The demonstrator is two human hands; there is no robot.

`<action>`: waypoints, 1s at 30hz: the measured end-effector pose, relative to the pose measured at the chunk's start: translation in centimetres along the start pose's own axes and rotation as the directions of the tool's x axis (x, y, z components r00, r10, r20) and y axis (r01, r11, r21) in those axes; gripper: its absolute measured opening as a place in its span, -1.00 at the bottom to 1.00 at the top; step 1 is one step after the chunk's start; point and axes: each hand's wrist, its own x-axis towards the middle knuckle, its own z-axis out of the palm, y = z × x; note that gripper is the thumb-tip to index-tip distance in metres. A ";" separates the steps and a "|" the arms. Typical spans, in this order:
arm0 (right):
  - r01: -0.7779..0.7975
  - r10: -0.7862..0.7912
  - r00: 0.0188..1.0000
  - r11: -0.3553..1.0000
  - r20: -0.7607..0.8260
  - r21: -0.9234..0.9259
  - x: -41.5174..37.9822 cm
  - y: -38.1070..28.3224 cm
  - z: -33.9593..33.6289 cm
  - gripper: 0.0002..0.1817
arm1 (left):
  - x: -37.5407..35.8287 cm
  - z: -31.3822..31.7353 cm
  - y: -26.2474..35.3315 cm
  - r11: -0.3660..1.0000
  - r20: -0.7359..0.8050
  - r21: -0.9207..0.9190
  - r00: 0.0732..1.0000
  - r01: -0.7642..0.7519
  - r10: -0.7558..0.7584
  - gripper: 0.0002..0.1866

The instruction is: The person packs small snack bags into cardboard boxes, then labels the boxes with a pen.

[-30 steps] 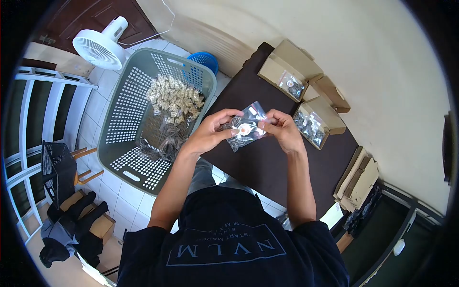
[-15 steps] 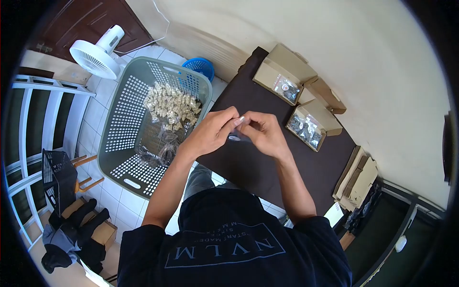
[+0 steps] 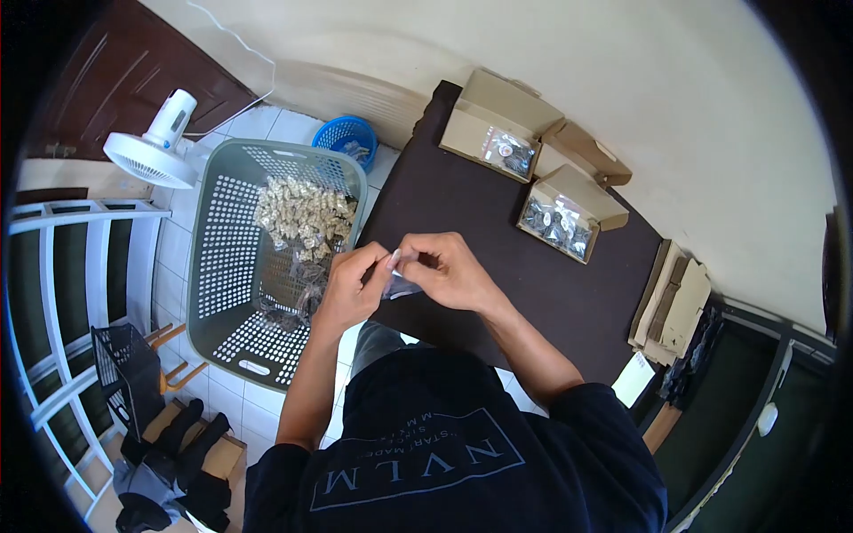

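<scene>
Between my two hands, over the near left edge of the dark table (image 3: 498,293), is a small clear plastic bag (image 3: 402,286). My left hand (image 3: 348,286) pinches its upper edge with thumb and forefinger. Right beside it, my right hand (image 3: 451,274) grips the same edge, and the fingertips of both hands meet. The bag hangs below the fingers, partly covered by them; its contents are too small to make out. To the left stands a large grey-green basket (image 3: 206,258) with many small beige packets (image 3: 306,209) and some dark packets (image 3: 306,298) in it.
Two open cardboard boxes, a farther one (image 3: 471,124) and a nearer one (image 3: 597,202), hold clear packets at the table's far side. Flattened cardboard (image 3: 680,302) leans at the right edge. A blue basket (image 3: 342,133) and a white fan (image 3: 155,151) stand on the floor behind.
My hands have shifted left and slightly down in view with the bag still pinched between them. More of the bag shows below the fingers. The whole view has turned slightly.
</scene>
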 end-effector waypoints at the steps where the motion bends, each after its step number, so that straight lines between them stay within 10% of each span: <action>1: 0.002 -0.003 0.999 1.000 0.033 0.021 0.0 0.1 -0.2 -0.87 | -0.1 0.2 -0.2 0.999 -0.021 -0.036 1.000 -0.011 0.010 -0.80; 16: -0.052 0.066 0.991 0.991 0.116 -0.123 -2.8 0.0 -4.0 -0.86 | 0.3 1.0 -2.5 0.995 -0.126 -0.097 0.991 0.022 -0.034 -0.71; 20: -0.160 0.185 0.977 0.965 0.109 -0.207 -4.0 1.3 -7.0 -0.84 | 0.7 0.2 -3.8 0.912 -0.236 -0.366 0.930 0.184 -0.283 -0.73; 22: -0.190 0.185 0.982 0.973 -0.050 -0.132 -3.3 1.3 -7.2 -0.70 | 1.3 0.0 -3.1 0.998 -0.086 -0.028 0.994 0.059 -0.061 -0.77; 23: 0.018 -0.029 0.996 0.992 -0.082 -0.124 -2.6 1.5 -6.8 -0.49 | 1.5 0.6 -2.4 0.997 -0.033 -0.062 0.998 0.042 -0.044 -0.79; 26: -0.097 0.119 0.982 0.984 0.145 -0.150 -0.5 -0.7 -5.5 -0.45 | 2.7 2.2 -1.7 0.995 0.017 -0.089 0.999 0.041 -0.039 -0.81; 30: -0.094 0.143 0.968 0.968 0.205 -0.234 1.4 1.1 -4.9 -0.77 | 3.2 2.4 -2.4 0.998 -0.062 -0.059 0.998 0.007 -0.010 -0.80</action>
